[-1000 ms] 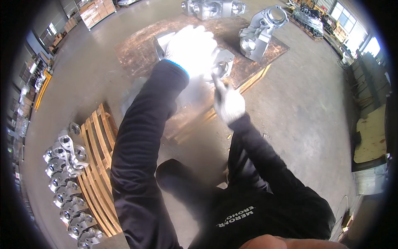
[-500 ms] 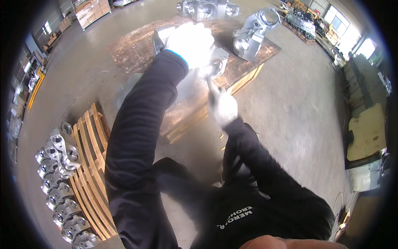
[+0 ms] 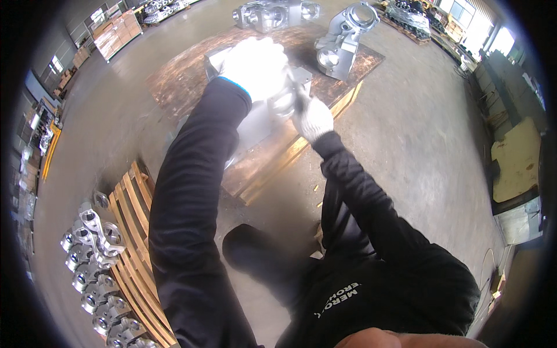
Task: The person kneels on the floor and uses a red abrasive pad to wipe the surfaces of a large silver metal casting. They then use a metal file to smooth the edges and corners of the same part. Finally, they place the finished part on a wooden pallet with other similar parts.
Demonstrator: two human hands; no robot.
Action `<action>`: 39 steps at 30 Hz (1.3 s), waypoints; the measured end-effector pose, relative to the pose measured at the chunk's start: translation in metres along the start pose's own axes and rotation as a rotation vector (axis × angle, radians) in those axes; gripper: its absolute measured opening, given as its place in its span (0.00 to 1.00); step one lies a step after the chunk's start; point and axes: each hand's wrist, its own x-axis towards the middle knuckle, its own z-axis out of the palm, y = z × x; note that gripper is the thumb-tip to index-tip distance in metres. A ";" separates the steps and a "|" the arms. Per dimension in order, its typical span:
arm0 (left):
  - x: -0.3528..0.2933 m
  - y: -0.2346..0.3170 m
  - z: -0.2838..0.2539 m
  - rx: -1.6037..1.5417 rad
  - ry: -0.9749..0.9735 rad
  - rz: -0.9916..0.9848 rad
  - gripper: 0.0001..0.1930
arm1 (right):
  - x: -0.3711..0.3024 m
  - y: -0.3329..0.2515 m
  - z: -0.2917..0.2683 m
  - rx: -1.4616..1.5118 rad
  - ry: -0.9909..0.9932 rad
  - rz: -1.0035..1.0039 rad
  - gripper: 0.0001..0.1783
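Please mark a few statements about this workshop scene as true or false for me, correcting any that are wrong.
1. The left hand and the right hand both wear white gloves. True.
2. The tabletop is clean white. False: the tabletop is brown and worn.
3. A silver metal part sits on the tabletop, to the right of the left hand. True.
4. The row of metal parts lies to the right of the slatted pallet. False: the row of metal parts lies to the left of the slatted pallet.
5. The sleeves are yellow. False: the sleeves are black.
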 end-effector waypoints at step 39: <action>-0.019 0.007 -0.013 -0.098 0.185 0.097 0.10 | -0.006 0.033 -0.001 0.111 0.095 0.156 0.32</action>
